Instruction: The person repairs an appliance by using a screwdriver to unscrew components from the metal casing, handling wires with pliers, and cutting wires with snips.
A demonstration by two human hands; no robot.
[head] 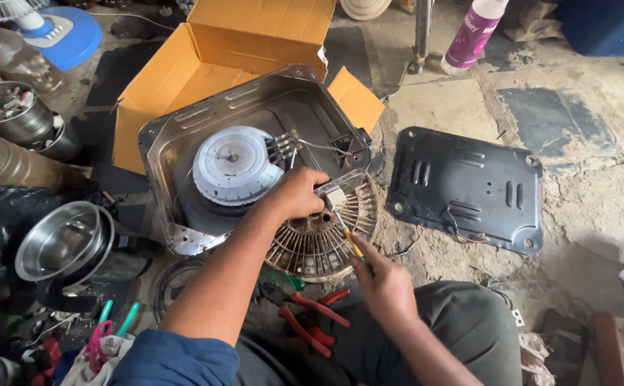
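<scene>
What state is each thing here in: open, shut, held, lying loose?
Metal housing: open, tilted up, white disc exposed inside.
Black cover plate: off, lying flat on the floor.
Cardboard box: open, flaps up.
Screwdriver: held by the right hand, tip at the housing's corner.
Left hand: gripping the housing's edge.
Red pliers: lying loose, unheld.
Steel bowl: upright.
</scene>
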